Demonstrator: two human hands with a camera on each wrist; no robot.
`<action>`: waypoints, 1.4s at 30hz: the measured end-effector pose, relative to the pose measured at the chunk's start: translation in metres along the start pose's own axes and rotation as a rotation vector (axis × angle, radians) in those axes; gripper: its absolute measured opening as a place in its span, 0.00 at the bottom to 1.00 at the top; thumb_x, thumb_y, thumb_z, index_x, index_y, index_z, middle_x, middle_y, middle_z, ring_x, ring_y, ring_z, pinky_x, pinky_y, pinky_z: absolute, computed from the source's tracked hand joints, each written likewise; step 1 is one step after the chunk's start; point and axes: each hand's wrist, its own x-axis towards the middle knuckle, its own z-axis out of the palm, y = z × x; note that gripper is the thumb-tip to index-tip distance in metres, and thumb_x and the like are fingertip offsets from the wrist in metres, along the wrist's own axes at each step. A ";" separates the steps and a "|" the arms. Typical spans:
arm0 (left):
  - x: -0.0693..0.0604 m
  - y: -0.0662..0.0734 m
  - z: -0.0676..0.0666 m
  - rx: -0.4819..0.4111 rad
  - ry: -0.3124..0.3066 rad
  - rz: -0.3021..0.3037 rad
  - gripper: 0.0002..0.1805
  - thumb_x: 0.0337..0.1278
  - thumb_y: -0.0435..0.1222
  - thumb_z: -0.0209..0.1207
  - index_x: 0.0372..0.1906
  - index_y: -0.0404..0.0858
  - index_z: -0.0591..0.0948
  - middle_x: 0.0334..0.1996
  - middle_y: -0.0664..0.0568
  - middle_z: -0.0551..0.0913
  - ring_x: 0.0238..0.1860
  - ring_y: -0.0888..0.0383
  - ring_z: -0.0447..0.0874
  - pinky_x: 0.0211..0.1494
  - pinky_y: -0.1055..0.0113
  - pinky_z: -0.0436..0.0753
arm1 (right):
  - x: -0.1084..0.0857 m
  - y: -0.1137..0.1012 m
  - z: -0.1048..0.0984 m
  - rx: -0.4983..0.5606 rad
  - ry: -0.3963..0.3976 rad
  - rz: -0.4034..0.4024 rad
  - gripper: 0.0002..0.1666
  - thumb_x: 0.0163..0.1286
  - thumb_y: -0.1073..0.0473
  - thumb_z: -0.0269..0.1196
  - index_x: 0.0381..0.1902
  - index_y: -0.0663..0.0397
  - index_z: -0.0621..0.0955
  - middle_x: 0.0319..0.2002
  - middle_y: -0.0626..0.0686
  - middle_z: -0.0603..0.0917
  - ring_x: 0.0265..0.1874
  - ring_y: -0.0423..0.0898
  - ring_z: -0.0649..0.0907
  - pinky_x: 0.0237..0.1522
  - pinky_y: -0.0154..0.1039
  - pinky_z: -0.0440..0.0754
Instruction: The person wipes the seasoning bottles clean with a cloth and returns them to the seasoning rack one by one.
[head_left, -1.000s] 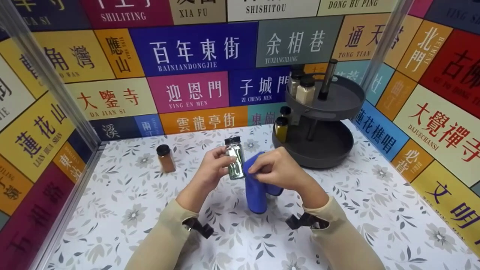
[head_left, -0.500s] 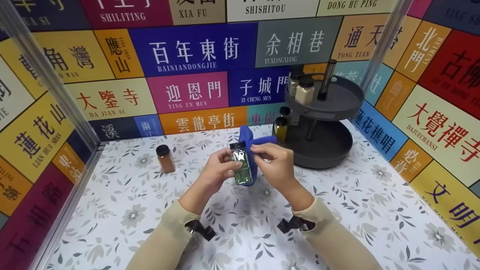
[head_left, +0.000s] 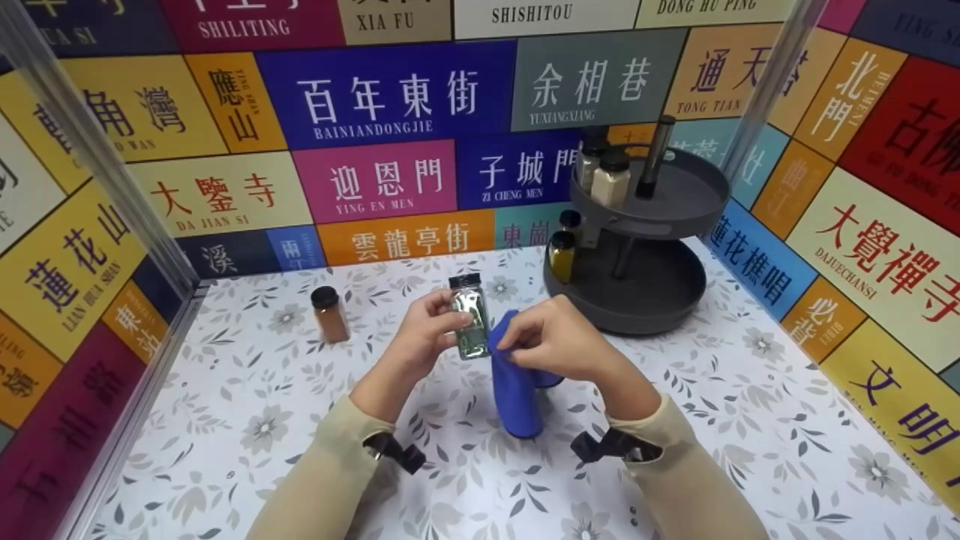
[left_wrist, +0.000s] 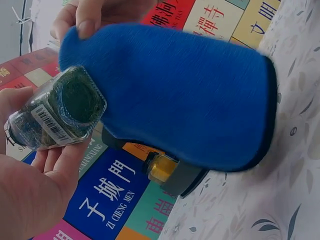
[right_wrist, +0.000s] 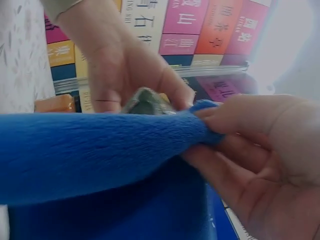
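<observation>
Your left hand (head_left: 421,334) pinching clear jar (head_left: 471,324), black cap (head_left: 464,280) on, green stuff (left_wrist: 77,97) inside, held above desk (head_left: 450,487) between your hands. Your right hand (head_left: 559,341) pinching blue cloth (head_left: 516,401) by one end, rest drooping just beside jar. Orange-brown jar (head_left: 332,321) standing left of your left hand. Beyond your right hand: two-tier rack (head_left: 637,322), pale-filled jar (head_left: 610,184) up top, yellow-filled jar (head_left: 562,261) below.

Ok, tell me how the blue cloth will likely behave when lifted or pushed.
The blue cloth is probably floppy, since it droops from the right hand. It seems light: one pinch holds it. Its fuzzy surface suggests it isn't slippery.
</observation>
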 end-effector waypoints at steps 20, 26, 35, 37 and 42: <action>-0.001 -0.010 0.003 0.026 -0.045 -0.019 0.11 0.55 0.24 0.63 0.40 0.40 0.80 0.34 0.55 0.83 0.36 0.62 0.85 0.39 0.67 0.89 | 0.011 0.017 0.025 -0.057 0.535 -0.144 0.13 0.57 0.76 0.71 0.34 0.56 0.94 0.34 0.53 0.94 0.32 0.47 0.92 0.34 0.32 0.90; 0.006 -0.006 -0.012 0.082 0.160 0.075 0.14 0.51 0.21 0.66 0.38 0.39 0.78 0.31 0.56 0.77 0.32 0.62 0.80 0.32 0.71 0.85 | 0.008 0.015 0.017 0.046 0.186 -0.085 0.12 0.55 0.74 0.70 0.32 0.55 0.94 0.33 0.52 0.94 0.27 0.37 0.86 0.29 0.30 0.85; 0.027 -0.017 -0.052 0.604 0.427 0.264 0.24 0.42 0.29 0.78 0.47 0.35 0.82 0.40 0.46 0.85 0.45 0.52 0.86 0.53 0.63 0.86 | 0.010 0.028 0.000 0.228 0.286 0.155 0.09 0.59 0.75 0.71 0.35 0.60 0.93 0.34 0.59 0.92 0.28 0.41 0.89 0.34 0.33 0.88; 0.031 -0.023 -0.060 0.671 0.455 0.263 0.25 0.41 0.31 0.79 0.48 0.35 0.82 0.43 0.43 0.87 0.47 0.50 0.88 0.56 0.58 0.87 | 0.011 0.032 -0.003 0.235 0.323 0.195 0.09 0.59 0.75 0.70 0.35 0.61 0.92 0.34 0.59 0.92 0.27 0.41 0.88 0.33 0.32 0.87; 0.035 -0.032 -0.074 0.810 0.542 0.218 0.26 0.40 0.35 0.76 0.49 0.38 0.82 0.48 0.41 0.90 0.52 0.47 0.90 0.62 0.54 0.84 | 0.012 0.041 -0.008 0.250 0.382 0.272 0.09 0.61 0.74 0.70 0.38 0.62 0.92 0.37 0.58 0.93 0.29 0.42 0.88 0.35 0.34 0.88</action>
